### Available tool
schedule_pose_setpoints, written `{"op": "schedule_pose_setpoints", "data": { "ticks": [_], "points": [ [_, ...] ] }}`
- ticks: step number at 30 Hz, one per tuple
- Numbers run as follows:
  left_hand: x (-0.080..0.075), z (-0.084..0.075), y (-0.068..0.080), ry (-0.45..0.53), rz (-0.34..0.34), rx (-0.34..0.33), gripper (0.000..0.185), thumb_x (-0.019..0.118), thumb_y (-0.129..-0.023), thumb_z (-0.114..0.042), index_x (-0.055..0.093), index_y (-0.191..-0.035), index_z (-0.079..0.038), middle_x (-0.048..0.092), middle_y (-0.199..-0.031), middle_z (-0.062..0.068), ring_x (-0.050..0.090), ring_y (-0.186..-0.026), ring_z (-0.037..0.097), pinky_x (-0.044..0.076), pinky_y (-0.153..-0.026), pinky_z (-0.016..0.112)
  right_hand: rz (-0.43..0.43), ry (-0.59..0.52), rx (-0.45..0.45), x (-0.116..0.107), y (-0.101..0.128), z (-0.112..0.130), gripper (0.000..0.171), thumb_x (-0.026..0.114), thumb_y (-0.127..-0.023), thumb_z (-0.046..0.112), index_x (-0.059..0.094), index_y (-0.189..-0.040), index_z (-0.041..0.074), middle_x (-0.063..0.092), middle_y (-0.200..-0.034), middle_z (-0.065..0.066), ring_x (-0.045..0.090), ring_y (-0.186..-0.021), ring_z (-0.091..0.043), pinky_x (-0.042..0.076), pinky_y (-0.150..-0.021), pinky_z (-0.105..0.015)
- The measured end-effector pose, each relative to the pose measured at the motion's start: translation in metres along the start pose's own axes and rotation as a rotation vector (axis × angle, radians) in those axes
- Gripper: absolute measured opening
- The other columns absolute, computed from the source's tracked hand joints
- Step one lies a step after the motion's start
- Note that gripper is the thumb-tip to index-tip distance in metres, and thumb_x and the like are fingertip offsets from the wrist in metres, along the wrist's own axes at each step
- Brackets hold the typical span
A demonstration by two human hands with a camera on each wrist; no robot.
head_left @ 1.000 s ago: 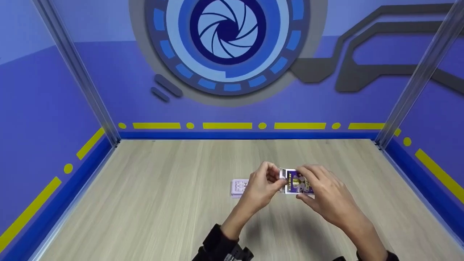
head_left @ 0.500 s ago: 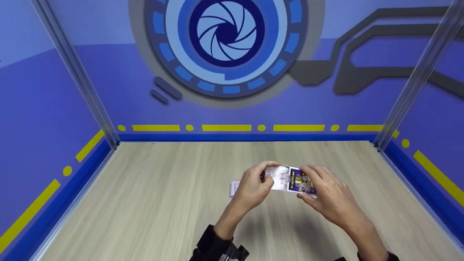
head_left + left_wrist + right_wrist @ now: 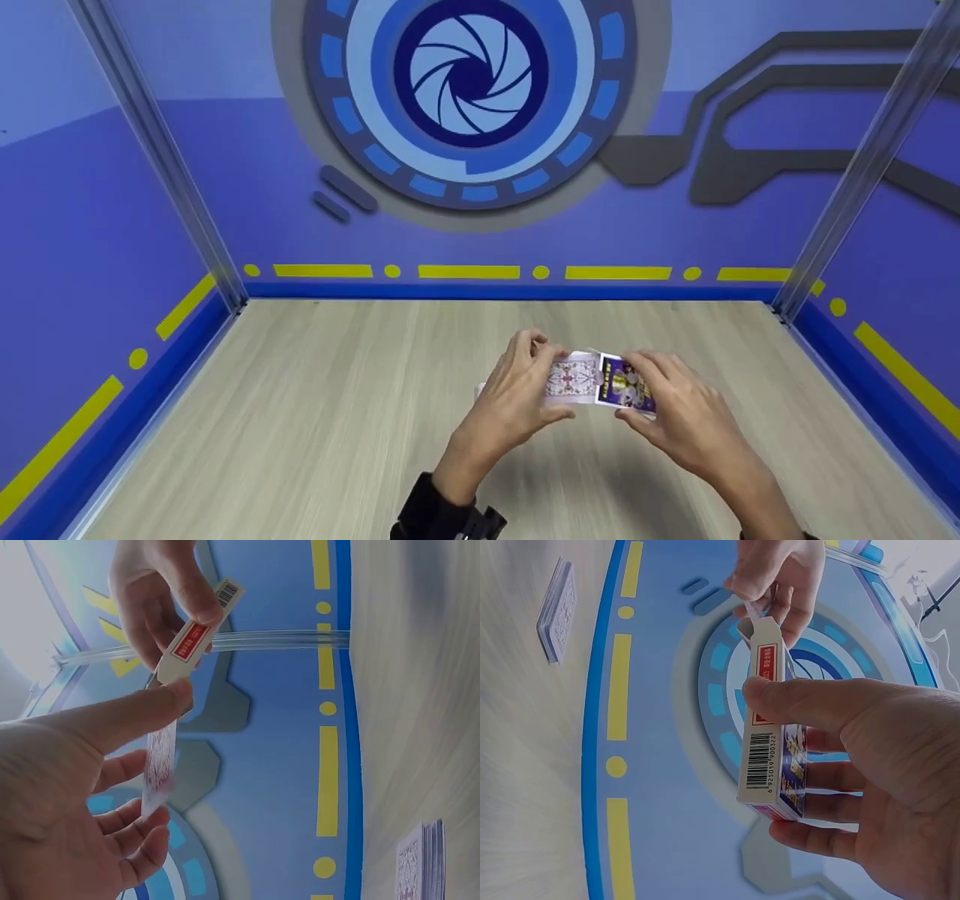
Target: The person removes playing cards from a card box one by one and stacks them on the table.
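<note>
My right hand [image 3: 686,409] grips a purple-fronted playing-card box [image 3: 624,382] by its long edges, thumb on the near side. In the right wrist view the box [image 3: 763,757] shows a barcode on its narrow side. From the box's left end protrude playing cards [image 3: 574,377] with an ornate red and white back. My left hand [image 3: 510,397] holds these cards between thumb and fingers, close to the box opening. In the left wrist view the cards [image 3: 160,757] run between my thumb and curled fingers. How many cards protrude cannot be told.
A squared stack of playing cards [image 3: 557,611] lies on the wooden table [image 3: 337,420], mostly hidden behind my left hand in the head view. Blue printed walls [image 3: 480,247] with metal corner posts [image 3: 169,169] enclose the table on the back and sides.
The patterned cards came into sight between my left hand and the box. My left hand moved slightly left and spread its grip across them; the right hand stays around the box.
</note>
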State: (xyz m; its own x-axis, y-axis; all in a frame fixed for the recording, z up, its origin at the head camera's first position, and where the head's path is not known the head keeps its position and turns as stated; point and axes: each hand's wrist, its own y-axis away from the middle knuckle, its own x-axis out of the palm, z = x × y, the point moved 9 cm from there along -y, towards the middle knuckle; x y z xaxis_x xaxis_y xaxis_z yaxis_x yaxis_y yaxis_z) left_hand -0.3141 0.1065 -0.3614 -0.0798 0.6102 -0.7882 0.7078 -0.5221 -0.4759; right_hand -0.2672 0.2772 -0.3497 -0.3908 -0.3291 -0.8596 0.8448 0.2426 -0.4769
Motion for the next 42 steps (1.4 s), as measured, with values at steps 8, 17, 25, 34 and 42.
{"op": "schedule_pose_setpoints", "data": {
  "ticks": [8,17,25,34,42],
  "points": [
    [0.007,-0.005,0.001,-0.170,0.018,0.038,0.069,0.088,-0.082,-0.036,0.056,-0.138,-0.014,0.053,-0.124,0.003,0.051,-0.110,0.016,0.046,-0.100,0.032,0.043,-0.010,0.022,0.007,0.002,-0.001,0.072,0.093,-0.077,0.026,0.061,-0.138,0.006,0.062,-0.133,-0.015,0.061,-0.117,-0.034,0.054,-0.088,-0.059],
    [-0.006,0.008,0.004,-0.129,0.039,-0.010,0.065,0.085,-0.088,-0.025,0.057,-0.146,-0.017,0.054,-0.133,0.008,0.053,-0.121,0.021,0.046,-0.103,0.036,0.017,-0.027,0.021,0.001,0.001,-0.007,0.072,0.092,-0.079,0.022,0.058,-0.139,0.002,0.061,-0.134,-0.019,0.061,-0.116,-0.036,0.053,-0.088,-0.059],
    [-0.025,0.024,0.006,-0.088,0.007,-0.034,0.062,0.081,-0.090,-0.015,0.056,-0.146,-0.010,0.054,-0.138,0.011,0.055,-0.123,0.023,0.046,-0.105,0.040,0.015,-0.048,0.058,-0.005,0.004,-0.021,0.074,0.092,-0.077,0.013,0.055,-0.140,0.000,0.059,-0.135,-0.023,0.059,-0.118,-0.040,0.052,-0.087,-0.062],
    [-0.026,0.052,0.002,-0.069,0.042,-0.156,0.063,0.081,-0.088,-0.009,0.056,-0.145,-0.008,0.046,-0.147,0.018,0.050,-0.134,0.032,0.045,-0.108,0.046,0.005,-0.062,0.104,-0.013,0.005,-0.032,0.073,0.088,-0.080,0.011,0.053,-0.143,0.000,0.057,-0.135,-0.024,0.059,-0.112,-0.040,0.053,-0.081,-0.063],
    [0.001,0.081,0.004,-0.063,0.112,-0.185,0.062,0.082,-0.085,-0.005,0.058,-0.143,-0.002,0.049,-0.137,0.014,0.044,-0.131,0.030,0.043,-0.108,0.043,0.007,-0.050,0.099,-0.010,0.006,-0.032,0.073,0.089,-0.080,0.014,0.053,-0.142,0.001,0.058,-0.135,-0.023,0.060,-0.112,-0.039,0.054,-0.080,-0.062]
  ]
}}
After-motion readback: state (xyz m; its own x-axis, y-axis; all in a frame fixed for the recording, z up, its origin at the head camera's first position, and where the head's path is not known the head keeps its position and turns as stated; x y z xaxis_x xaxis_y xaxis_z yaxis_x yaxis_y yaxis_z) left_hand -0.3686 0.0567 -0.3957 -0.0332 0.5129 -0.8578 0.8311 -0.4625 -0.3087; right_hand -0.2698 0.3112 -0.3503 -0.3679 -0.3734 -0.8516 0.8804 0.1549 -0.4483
